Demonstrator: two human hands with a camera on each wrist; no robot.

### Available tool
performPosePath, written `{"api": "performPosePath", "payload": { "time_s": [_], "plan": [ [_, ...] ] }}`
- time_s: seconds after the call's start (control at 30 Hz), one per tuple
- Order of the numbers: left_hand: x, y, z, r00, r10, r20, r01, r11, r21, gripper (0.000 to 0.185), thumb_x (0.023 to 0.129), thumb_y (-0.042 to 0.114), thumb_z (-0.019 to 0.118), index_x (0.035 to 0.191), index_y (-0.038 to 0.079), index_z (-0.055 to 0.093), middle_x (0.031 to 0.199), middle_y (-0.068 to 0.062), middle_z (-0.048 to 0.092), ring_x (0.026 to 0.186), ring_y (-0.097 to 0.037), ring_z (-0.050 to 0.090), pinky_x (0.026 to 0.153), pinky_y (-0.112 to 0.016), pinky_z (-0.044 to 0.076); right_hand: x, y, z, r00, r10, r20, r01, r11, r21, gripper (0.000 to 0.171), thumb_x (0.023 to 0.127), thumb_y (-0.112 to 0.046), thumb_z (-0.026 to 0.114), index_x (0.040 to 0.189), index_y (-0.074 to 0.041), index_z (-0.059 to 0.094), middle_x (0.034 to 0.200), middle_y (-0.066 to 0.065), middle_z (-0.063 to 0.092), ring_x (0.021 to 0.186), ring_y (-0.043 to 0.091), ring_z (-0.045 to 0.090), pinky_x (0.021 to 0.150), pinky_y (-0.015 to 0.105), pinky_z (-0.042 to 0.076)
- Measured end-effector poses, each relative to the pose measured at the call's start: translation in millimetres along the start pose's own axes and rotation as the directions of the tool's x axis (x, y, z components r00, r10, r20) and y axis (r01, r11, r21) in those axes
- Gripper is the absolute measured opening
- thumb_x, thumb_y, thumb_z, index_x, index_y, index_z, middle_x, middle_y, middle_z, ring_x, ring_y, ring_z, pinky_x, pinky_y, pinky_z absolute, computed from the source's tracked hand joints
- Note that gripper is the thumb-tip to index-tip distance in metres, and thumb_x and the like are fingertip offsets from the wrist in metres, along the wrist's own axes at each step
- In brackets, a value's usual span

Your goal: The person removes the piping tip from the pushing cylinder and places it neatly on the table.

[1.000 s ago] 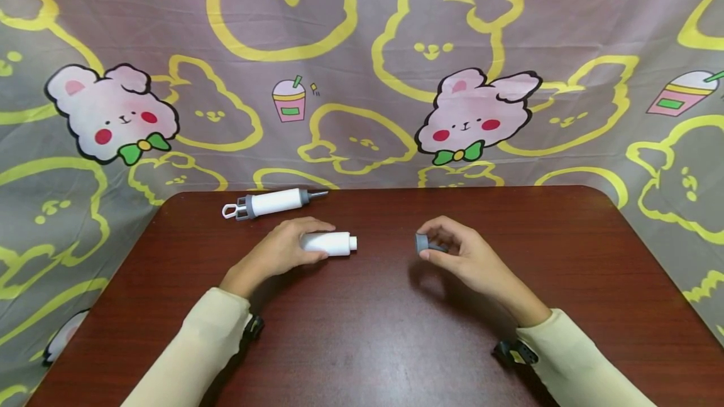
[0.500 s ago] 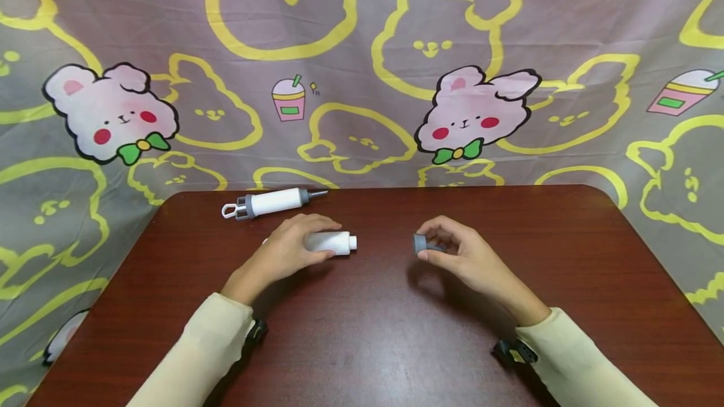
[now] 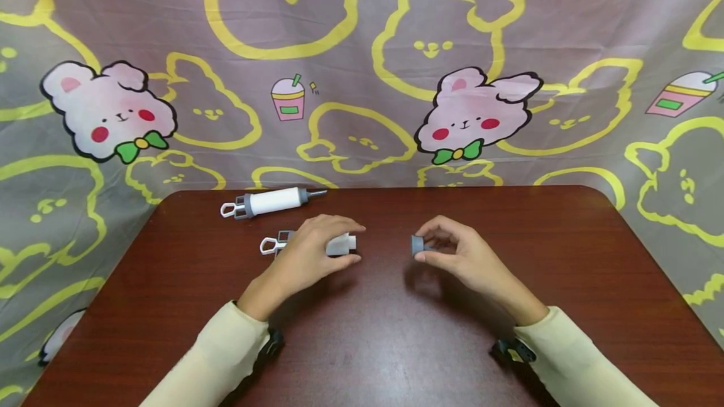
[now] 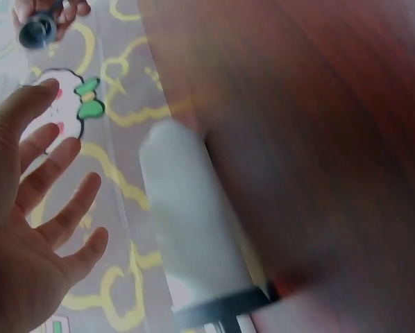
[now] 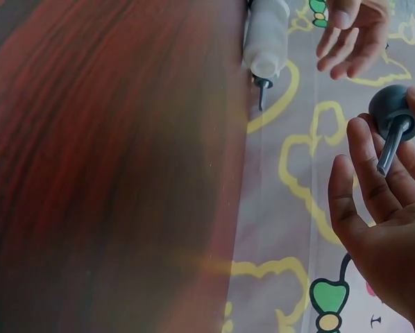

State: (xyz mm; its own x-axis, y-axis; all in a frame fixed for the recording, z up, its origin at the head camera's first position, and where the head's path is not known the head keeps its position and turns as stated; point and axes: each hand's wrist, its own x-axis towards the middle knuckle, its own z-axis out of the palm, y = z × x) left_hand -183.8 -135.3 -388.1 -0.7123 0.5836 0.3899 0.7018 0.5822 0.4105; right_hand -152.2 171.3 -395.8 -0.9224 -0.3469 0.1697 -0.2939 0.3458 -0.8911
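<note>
A white syringe barrel (image 3: 339, 244) with a threaded end lies on the table; its white loop handle (image 3: 270, 245) shows at the left. Over the barrel hovers my left hand (image 3: 311, 250), hiding its middle. In the left wrist view the left hand (image 4: 34, 236) has its fingers spread beside the barrel (image 4: 190, 222), apart from it. My right hand (image 3: 460, 250) pinches a grey nozzle (image 3: 417, 244) between thumb and fingers, its wide end facing the barrel. The right wrist view shows the nozzle (image 5: 391, 114) with its thin spout, in the right hand (image 5: 388, 236).
A second white syringe (image 3: 275, 201), with a grey nozzle fitted, lies farther back on the left. The dark red wooden table (image 3: 367, 344) ends at a patterned cloth (image 3: 362, 68) behind it.
My left hand has slid off the barrel's grip and moved right along it, uncovering the handle end. The right hand with the nozzle has shifted slightly left.
</note>
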Motion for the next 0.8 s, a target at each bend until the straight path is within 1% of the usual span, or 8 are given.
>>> {"api": "performPosePath", "payload": {
  "time_s": [0.1,0.27,0.37,0.53,0.8],
  "plan": [
    [0.9,8.7,3.1,1.000,-0.012,-0.013,0.012,1.000,-0.024,0.046,0.083,0.024,0.090,0.125,0.015,0.075,0.124,0.001,0.075,0.119,-0.021,0.069,0.104,-0.046,0.052,0,-2,1,1.000,0.002,-0.002,-0.002,1.000,0.002,0.025,0.093,-0.014,0.081,0.115,-0.010,0.069,0.099,0.005,0.072,0.092,0.015,0.069,0.082,0.027,0.057],
    [-0.1,19.6,10.2,0.997,-0.067,-0.023,0.065,0.993,-0.102,0.047,0.084,0.023,0.090,0.127,0.015,0.074,0.126,0.002,0.075,0.122,-0.019,0.068,0.108,-0.043,0.051,1,-3,4,1.000,0.000,0.002,0.000,1.000,0.015,0.025,0.092,-0.014,0.081,0.114,-0.011,0.069,0.099,0.006,0.072,0.092,0.017,0.069,0.083,0.028,0.058],
    [-1.1,24.5,15.4,0.995,-0.091,-0.032,0.086,0.988,-0.132,0.047,0.085,0.023,0.089,0.129,0.016,0.073,0.127,0.003,0.074,0.122,-0.017,0.067,0.107,-0.040,0.052,2,-3,6,1.000,-0.003,0.008,0.003,1.000,0.024,0.024,0.092,-0.014,0.081,0.113,-0.011,0.070,0.099,0.006,0.072,0.091,0.017,0.069,0.082,0.028,0.058],
    [2.0,31.3,23.6,0.995,-0.087,-0.056,0.078,0.985,-0.151,0.047,0.086,0.023,0.088,0.130,0.016,0.073,0.126,0.003,0.075,0.119,-0.015,0.068,0.102,-0.037,0.055,2,-4,7,1.000,-0.011,0.005,0.011,1.000,0.024,0.024,0.092,-0.013,0.081,0.113,-0.011,0.070,0.100,0.006,0.072,0.092,0.016,0.069,0.082,0.029,0.059],
    [9.9,39.9,31.9,0.995,-0.053,-0.089,0.035,0.979,-0.203,0.047,0.085,0.019,0.089,0.130,0.013,0.072,0.123,-0.001,0.076,0.119,-0.016,0.070,0.103,-0.038,0.056,2,-5,8,1.000,-0.021,-0.011,0.021,1.000,0.006,0.022,0.092,-0.013,0.081,0.112,-0.011,0.071,0.098,0.006,0.072,0.090,0.015,0.070,0.082,0.029,0.058]
  ]
}}
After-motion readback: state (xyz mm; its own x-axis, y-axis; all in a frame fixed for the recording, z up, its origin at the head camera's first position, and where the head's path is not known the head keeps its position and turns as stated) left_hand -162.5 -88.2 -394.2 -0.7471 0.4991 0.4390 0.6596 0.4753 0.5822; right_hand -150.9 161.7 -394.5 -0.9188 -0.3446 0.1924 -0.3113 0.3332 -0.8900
